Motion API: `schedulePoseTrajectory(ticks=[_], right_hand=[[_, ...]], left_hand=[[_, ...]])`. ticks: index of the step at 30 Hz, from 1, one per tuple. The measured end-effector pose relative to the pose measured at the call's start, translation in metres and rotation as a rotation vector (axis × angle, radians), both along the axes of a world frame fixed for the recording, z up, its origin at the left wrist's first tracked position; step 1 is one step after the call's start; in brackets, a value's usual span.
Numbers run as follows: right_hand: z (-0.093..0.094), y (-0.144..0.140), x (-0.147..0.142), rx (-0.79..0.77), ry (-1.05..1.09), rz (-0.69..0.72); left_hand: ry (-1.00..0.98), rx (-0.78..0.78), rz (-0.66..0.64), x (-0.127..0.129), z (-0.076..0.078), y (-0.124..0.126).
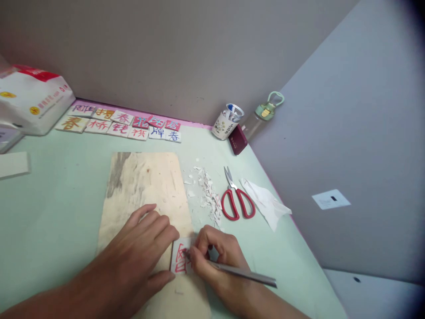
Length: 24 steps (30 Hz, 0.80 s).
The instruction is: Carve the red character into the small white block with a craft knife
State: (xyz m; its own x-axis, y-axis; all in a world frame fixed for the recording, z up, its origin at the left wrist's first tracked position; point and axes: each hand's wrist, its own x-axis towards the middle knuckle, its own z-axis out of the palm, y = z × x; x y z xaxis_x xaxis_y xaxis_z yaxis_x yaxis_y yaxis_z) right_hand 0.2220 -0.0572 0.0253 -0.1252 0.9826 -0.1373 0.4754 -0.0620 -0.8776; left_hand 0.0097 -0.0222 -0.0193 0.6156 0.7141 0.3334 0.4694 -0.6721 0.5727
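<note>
Left hand (141,248) flat, fingers spread, pinning small white tile (180,259) with red character on wooden board (146,186). Right hand (215,254) clenched around metal carving knife (244,274), tip on tile. White shavings (209,195), red scissors (237,199) just right of board.

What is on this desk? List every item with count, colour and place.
wooden board: one, pale, desk centre
small tile: one, white with red character, on the board's near right edge
carving tool: one, grey metal, tip at the tile
shavings: a pile, white, right of the board
scissors: one, red handles
tissue: one, white, right of the scissors
lettered tiles: about twelve, mixed colours, by the wall
can: one, white, back corner
bottle: one, green lid
left hand: pressing the tile
right hand: fingers gripping the tool
</note>
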Motion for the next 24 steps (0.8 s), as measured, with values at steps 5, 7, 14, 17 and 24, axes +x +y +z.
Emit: schedulePoseTrajectory(ticks=[5,7,14,17,24], right_hand=[[-0.0023,-0.0003,-0.0004,0.02,0.005,0.02],[-0.0035,0.0001,-0.0014,0.03,0.006,0.016],[-0.0032,-0.0001,-0.0023,0.073,-0.047,0.032],[-0.0036,-0.0011,-0.002,0.111,-0.061,0.053],[-0.0061,-0.0034,-0.0049,0.147,-0.065,0.035]], left_hand=[[0.057,-0.016,-0.07,-0.0046,0.0024,0.0025],[0.025,-0.014,-0.022,-0.0044,0.003,0.0026],[0.007,-0.017,-0.014,0.0003,-0.0012,0.0],[-0.01,-0.026,-0.014,0.0009,-0.002,-0.0014],[0.018,-0.029,-0.083,-0.0016,0.0005,0.0002]])
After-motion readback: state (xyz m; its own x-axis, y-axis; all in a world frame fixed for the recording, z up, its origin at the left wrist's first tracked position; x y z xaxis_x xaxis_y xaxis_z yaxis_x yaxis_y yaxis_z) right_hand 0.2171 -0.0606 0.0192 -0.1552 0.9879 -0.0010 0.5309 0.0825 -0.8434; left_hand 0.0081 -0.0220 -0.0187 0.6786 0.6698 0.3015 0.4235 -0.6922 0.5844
